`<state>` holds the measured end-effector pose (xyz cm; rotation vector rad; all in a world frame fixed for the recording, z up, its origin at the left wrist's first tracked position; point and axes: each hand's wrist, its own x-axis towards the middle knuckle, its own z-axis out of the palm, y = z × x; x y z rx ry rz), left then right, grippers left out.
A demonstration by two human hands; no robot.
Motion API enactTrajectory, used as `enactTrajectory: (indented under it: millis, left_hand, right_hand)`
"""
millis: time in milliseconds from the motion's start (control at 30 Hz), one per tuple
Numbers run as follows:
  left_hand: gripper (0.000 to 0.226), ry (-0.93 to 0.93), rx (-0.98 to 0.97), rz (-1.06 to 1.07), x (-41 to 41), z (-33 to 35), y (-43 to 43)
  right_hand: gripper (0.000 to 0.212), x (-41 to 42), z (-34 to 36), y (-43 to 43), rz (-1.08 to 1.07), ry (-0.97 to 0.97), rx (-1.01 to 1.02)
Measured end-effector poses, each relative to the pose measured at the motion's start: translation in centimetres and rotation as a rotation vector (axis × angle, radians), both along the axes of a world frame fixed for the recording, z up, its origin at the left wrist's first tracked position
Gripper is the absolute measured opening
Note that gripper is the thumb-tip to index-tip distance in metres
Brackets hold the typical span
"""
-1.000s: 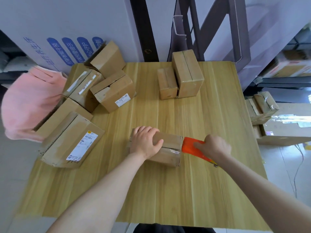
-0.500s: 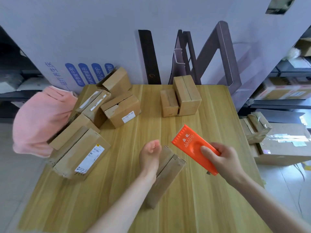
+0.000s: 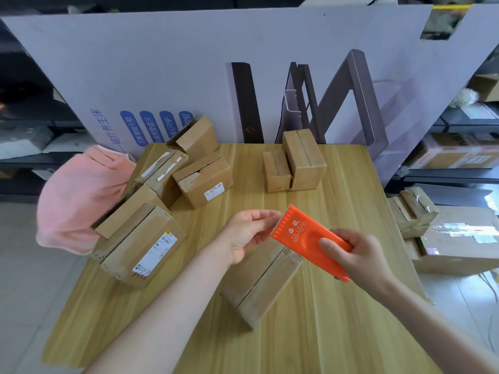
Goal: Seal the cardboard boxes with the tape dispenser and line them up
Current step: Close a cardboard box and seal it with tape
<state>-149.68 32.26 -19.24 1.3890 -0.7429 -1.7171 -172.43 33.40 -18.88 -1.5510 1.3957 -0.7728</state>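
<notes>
Where the two hands meet: the orange tape dispenser (image 3: 302, 236) is in the air above the table, toothed front edge pointing up and left, pale lettering on its upper face.
Right hand (image 3: 361, 255): wraps the rear half of the tape dispenser, thumb laid flat on the orange face and fingers curled underneath. It is a full, firm hold.
Left hand (image 3: 245, 236): fingers loosely bent, with the fingertips (image 3: 270, 215) right at the toothed edge. I cannot tell whether they pinch a tape end or only touch the plastic.
Under the hands: a long cardboard box (image 3: 259, 284) lies slantwise near the middle of the table with its seam facing up. The tape dispenser hangs over its far end.
Far pair: a small box (image 3: 276, 171) and a taller box (image 3: 305, 160) stand touching side by side near the far edge of the table.
Left pile: several boxes are crowded together at odd angles. A big labelled box (image 3: 143, 244) is nearest, a box with a white sticker (image 3: 204, 178) is further in, and an open-flapped box (image 3: 195, 136) is at the back.
Table (image 3: 337, 333): a light wood-grain top.
Pink cloth (image 3: 81, 195): bunched just beside the pile, off the left edge of the table.
Backdrop: a large printed cardboard panel (image 3: 175, 71) stands upright behind the table, with blue characters low on its left.
Floor, right: more taped cartons (image 3: 459, 238) — stacked beside the table.
</notes>
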Motion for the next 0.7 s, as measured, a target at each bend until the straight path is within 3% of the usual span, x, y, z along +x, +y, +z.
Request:
enactTrajectory:
  millis: [133, 300, 600, 700]
  left_hand:
    - [0.023, -0.102, 0.027, -0.084, 0.5, -0.1, -0.4]
    - [0.009, -0.208, 0.041, -0.145, 1.0, 0.3, -0.6]
    - [0.01, -0.098, 0.085, -0.17, -0.2, -0.1, -0.4]
    - [0.01, -0.13, 0.067, -0.149, -0.4, -0.4, -0.3]
  right_hand:
    - [0.042, -0.1, -0.1, 0.4, 0.023, 0.067, -0.099]
    - [0.009, -0.3, 0.1, 0.5, 0.045, 0.091, -0.165]
    - [0.011, -0.8, -0.3, 1.3, 0.039, 0.124, -0.175]
    - [0.03, -1.0, -0.7, 1.4, 0.013, 0.121, -0.163]
